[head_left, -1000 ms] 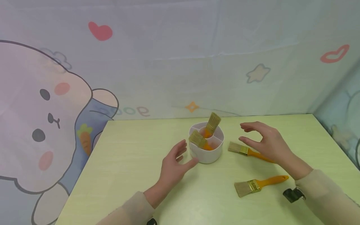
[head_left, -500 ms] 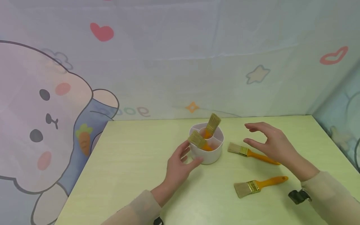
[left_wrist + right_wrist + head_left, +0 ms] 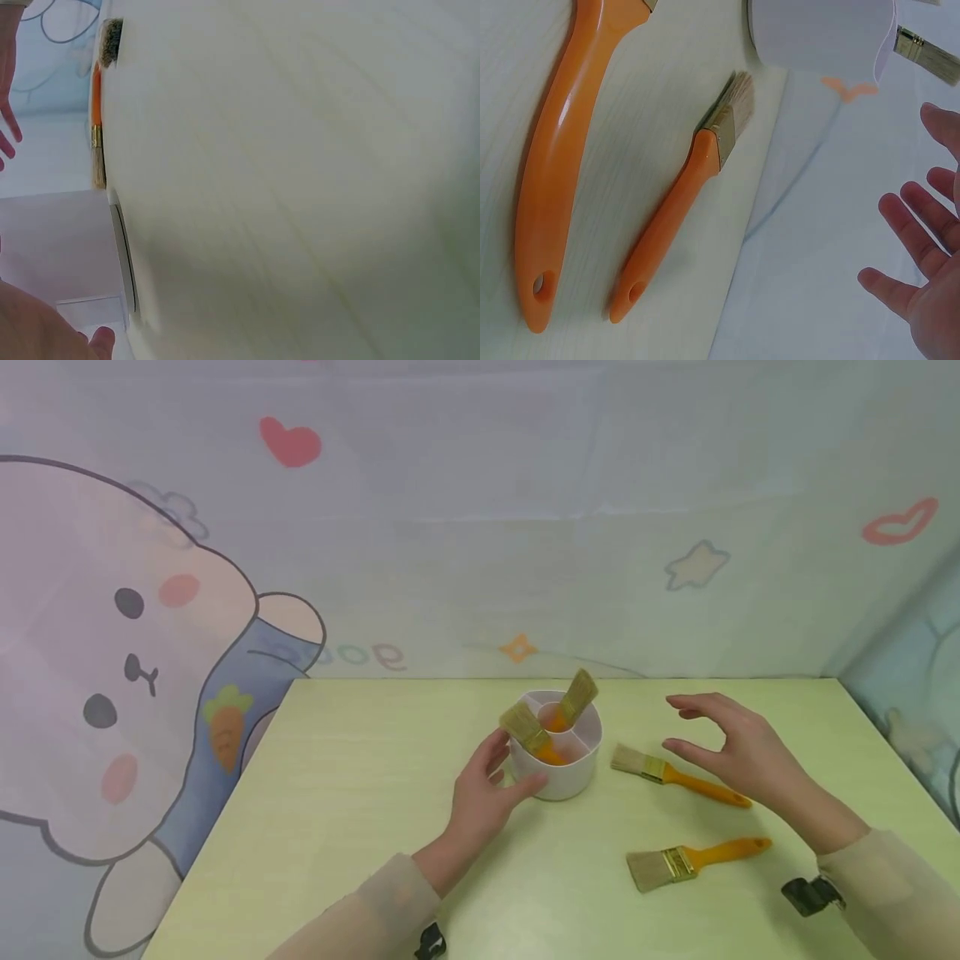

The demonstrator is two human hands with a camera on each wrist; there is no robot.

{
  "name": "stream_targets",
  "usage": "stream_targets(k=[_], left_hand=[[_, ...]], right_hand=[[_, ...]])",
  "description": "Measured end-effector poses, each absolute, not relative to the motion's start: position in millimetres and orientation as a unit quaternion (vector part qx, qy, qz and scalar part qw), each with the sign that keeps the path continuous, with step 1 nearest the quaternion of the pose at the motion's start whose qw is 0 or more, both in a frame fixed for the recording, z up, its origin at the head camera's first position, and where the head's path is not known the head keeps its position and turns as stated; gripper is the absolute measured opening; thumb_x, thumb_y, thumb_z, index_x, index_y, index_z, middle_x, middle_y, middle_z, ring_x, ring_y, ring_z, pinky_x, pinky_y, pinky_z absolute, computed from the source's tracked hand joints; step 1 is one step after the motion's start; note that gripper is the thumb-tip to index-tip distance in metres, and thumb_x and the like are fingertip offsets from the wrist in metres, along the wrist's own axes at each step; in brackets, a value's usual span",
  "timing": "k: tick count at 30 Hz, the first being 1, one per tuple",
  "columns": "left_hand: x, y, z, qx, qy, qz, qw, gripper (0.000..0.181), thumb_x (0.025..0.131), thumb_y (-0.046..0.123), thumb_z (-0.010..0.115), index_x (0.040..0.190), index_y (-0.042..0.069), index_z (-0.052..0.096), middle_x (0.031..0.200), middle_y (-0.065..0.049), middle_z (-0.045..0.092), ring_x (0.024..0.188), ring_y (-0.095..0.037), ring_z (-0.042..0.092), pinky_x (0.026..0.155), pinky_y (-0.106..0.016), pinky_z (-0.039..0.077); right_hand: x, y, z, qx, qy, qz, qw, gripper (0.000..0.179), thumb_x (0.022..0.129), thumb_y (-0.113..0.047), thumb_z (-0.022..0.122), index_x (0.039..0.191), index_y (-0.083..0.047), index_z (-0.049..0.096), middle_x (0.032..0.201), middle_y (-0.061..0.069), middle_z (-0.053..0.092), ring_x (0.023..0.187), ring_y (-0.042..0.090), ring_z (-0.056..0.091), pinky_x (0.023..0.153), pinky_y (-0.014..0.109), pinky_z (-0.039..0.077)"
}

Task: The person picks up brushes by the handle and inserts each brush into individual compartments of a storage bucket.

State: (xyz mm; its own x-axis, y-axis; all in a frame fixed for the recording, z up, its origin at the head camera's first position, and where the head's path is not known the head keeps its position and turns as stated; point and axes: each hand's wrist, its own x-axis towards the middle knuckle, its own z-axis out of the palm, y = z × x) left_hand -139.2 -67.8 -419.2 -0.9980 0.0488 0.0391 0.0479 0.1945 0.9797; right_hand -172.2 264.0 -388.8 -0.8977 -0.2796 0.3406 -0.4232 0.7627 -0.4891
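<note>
A white round organizer [image 3: 558,781] with divided compartments stands near the table's back edge. My left hand [image 3: 480,802] holds its left side, thumb on the front wall and fingers round the side. Two paintbrushes stick out of it, bristles up: one [image 3: 579,697] in the central round compartment, the other [image 3: 525,727] leaning left from the front one. To the right, my right hand [image 3: 738,743] hovers with fingers and thumb apart and nothing between them. Below it lies a paintbrush [image 3: 697,785] with an orange handle. Another paintbrush [image 3: 697,860] lies closer to the front.
The pale yellow-green table [image 3: 360,760] meets a printed cloth backdrop [image 3: 420,568] at its back edge. A cartoon animal covers the cloth's left part. At the far right a second cloth [image 3: 930,652] hangs beside the table.
My left hand has moved right and closed in on the organizer's side. My right hand has drifted slightly right and down. The brushes on the table stay where they lay.
</note>
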Motion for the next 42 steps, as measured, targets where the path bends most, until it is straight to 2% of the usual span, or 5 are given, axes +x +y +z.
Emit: stream_targets(k=[8,13,21,28,42], left_hand=[[-156.0,-71.6,-443.5,0.017,0.780,0.626,0.007,0.088,0.073,0.040,0.083,0.147,0.027,0.037,0.150,0.007,0.040,0.137,-0.016,0.040,0.111,-0.040,0.038],[-154.7,-75.2,-444.8,0.012,0.784,0.620,0.000,0.092,0.072,0.046,0.082,0.148,0.023,0.035,0.151,0.006,0.039,0.137,-0.016,0.040,0.111,-0.038,0.038],[-128.5,-74.0,-439.3,0.009,0.779,0.627,-0.008,0.087,0.076,0.042,0.080,0.148,0.019,0.036,0.150,0.002,0.041,0.136,-0.015,0.041,0.112,-0.037,0.037],[-112.1,-65.0,-434.0,0.014,0.780,0.625,0.000,0.085,0.077,0.043,0.079,0.148,0.027,0.036,0.147,0.016,0.040,0.134,-0.004,0.040,0.111,-0.028,0.036],[-116.5,-53.7,-435.3,0.023,0.790,0.612,-0.022,0.082,0.077,0.041,0.080,0.147,0.033,0.036,0.148,0.018,0.037,0.135,-0.009,0.040,0.110,-0.033,0.039]], right_hand=[[-170.1,262.3,-387.0,0.183,-0.933,0.294,0.104,0.055,0.083,-0.039,0.074,0.132,-0.023,0.055,0.122,-0.002,0.061,0.109,0.021,0.056,0.088,0.050,0.048],[-169.0,262.6,-386.1,0.180,-0.935,0.288,0.104,0.055,0.083,-0.042,0.073,0.133,-0.027,0.054,0.121,-0.004,0.061,0.108,0.019,0.056,0.085,0.048,0.049],[-169.6,265.8,-385.7,0.175,-0.936,0.287,0.102,0.057,0.083,-0.040,0.074,0.135,-0.025,0.054,0.122,-0.001,0.061,0.106,0.021,0.058,0.082,0.049,0.049],[-173.3,269.5,-386.6,0.171,-0.937,0.294,0.082,0.060,0.084,-0.041,0.074,0.135,-0.019,0.053,0.123,0.005,0.060,0.112,0.028,0.055,0.087,0.053,0.047],[-173.2,285.9,-402.5,0.171,-0.951,0.251,-0.052,0.083,0.082,-0.059,0.065,0.147,-0.014,0.039,0.147,0.014,0.042,0.133,0.040,0.038,0.102,0.060,0.036]])
